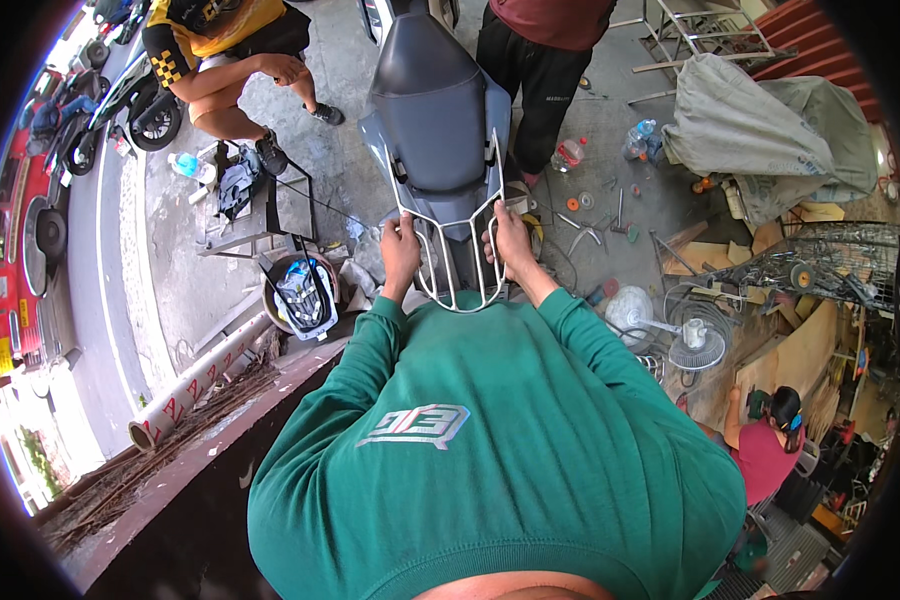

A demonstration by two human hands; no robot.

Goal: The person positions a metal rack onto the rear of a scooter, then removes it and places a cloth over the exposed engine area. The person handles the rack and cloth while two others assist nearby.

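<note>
White rear rack (450, 262) sits at the scooter's (438, 110) tail, 12 o'clock from the chest. Left hand (400, 250) and right hand (506, 240) each clamp a side rail. Risk: uneven pull racks it crooked; person in dark trousers (530, 90) at 1 o'clock stands close.

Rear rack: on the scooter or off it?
Cannot tell for sure. The white wire rack sits against the scooter's tail behind the seat, left hand and right hand gripping its sides; no fasteners are visible.
</note>
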